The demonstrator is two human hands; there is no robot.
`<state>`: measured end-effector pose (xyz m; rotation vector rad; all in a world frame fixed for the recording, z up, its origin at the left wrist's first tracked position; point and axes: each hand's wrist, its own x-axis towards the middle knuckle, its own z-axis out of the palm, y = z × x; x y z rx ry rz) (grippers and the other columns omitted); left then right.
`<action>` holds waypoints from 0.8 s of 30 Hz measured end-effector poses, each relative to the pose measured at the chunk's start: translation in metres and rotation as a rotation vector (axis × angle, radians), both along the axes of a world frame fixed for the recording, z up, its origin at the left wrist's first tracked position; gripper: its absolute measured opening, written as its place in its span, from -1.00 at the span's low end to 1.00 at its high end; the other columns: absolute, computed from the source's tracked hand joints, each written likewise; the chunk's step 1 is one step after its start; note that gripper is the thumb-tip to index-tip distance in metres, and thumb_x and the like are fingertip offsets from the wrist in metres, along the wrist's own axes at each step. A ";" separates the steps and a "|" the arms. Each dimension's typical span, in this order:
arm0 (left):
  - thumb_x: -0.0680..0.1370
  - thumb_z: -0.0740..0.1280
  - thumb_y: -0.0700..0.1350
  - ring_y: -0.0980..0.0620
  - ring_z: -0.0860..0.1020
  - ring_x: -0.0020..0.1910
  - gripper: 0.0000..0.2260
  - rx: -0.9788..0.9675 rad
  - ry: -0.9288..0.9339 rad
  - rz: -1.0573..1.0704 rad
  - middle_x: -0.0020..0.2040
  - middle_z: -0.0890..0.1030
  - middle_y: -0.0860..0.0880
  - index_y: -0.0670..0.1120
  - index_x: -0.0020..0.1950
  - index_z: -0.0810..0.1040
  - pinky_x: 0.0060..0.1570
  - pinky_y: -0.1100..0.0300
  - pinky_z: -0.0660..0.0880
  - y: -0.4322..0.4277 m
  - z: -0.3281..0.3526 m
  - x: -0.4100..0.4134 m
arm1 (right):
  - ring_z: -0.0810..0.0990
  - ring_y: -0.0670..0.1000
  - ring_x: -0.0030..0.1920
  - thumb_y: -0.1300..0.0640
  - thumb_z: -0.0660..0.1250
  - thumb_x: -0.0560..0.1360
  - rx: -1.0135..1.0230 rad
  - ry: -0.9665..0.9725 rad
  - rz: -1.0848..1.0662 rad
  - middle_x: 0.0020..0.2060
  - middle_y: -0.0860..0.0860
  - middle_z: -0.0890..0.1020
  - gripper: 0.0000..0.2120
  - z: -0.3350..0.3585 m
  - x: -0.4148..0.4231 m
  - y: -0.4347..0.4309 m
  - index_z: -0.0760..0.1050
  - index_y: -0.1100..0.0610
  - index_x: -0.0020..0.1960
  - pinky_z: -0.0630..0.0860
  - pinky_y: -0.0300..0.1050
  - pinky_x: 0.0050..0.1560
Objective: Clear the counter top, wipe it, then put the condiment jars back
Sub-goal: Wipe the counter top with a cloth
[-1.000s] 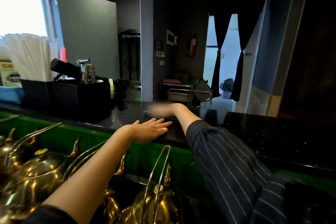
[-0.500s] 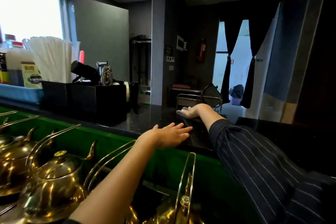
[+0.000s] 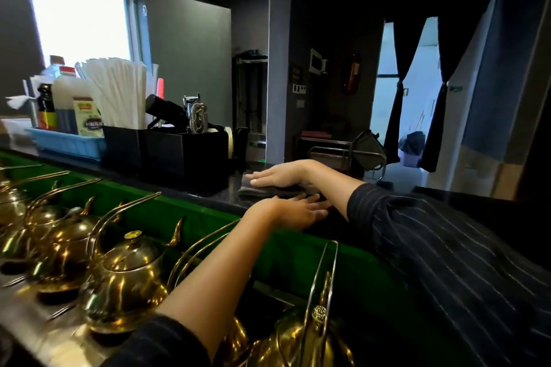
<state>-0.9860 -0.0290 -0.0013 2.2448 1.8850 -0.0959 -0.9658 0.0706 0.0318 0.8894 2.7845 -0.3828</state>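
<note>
Landmark: black caddy (image 3: pixel 185 155) on the counter top (image 3: pixel 208 196).

Nearest the camera, in front of and below the caddy: brass kettles (image 3: pixel 128 271), at least 4 countable; the far-left ones blur together. Behind them, 1 green panel (image 3: pixel 179 217) runs under the counter edge.

2 hands in view, both right of the caddy.
- Left hand (image 3: pixel 295 211): palm down on the near counter edge, right of and nearer than the caddy. Fingers straight and close together, gripping nothing.
- Right hand (image 3: pixel 277 174): just right of the caddy, flat on 1 dark cloth (image 3: pixel 253 192). Fingers straight, palm pressing the cloth onto the counter top. No pinch.

The cloth's left end lies just beside the caddy's right corner; contact cannot be judged.

Left of the caddy: 1 bundle of white wrapped sticks (image 3: pixel 116 92), then 1 blue tray (image 3: pixel 68 144) holding 3 condiment bottles (image 3: pixel 67 98).
</note>
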 end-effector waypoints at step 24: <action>0.66 -0.13 0.14 -0.13 -0.14 0.55 -0.55 0.037 0.023 0.421 0.58 -0.10 -0.03 0.14 0.56 -0.08 0.46 -0.17 -0.20 0.104 0.004 -0.080 | -0.05 -0.12 0.55 -0.15 -0.12 0.65 0.215 0.295 -0.151 0.56 -0.11 0.04 -0.48 -0.051 0.172 -0.085 0.01 -0.03 0.58 -0.14 0.00 0.53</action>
